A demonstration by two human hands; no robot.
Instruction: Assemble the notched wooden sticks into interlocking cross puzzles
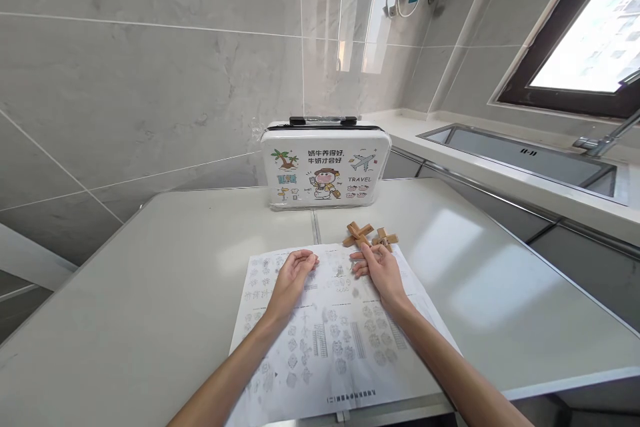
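Observation:
A large printed sheet (320,380), covered in small diagrams, lies flat under both my forearms. My left hand (294,277) rests over its upper left part, fingers curled together and thumb laid against them; nothing shows between the tips. On the upper right of the sheet is my right hand (383,271), its fingers loosely apart and pointing left. Just beyond its thumb sits a wooden cross-shaped interlocking puzzle (358,233), and a second wooden cross puzzle (385,238) is right behind the knuckles. Whether the hand touches either one, I cannot tell.
A white cartoon-printed carrying case (327,170) stands upright at the back of the pale table (150,293), near the grey tiled wall (150,80). To the right is a counter with a metal sink (520,153) and faucet (595,145), below a dark-framed window (575,27).

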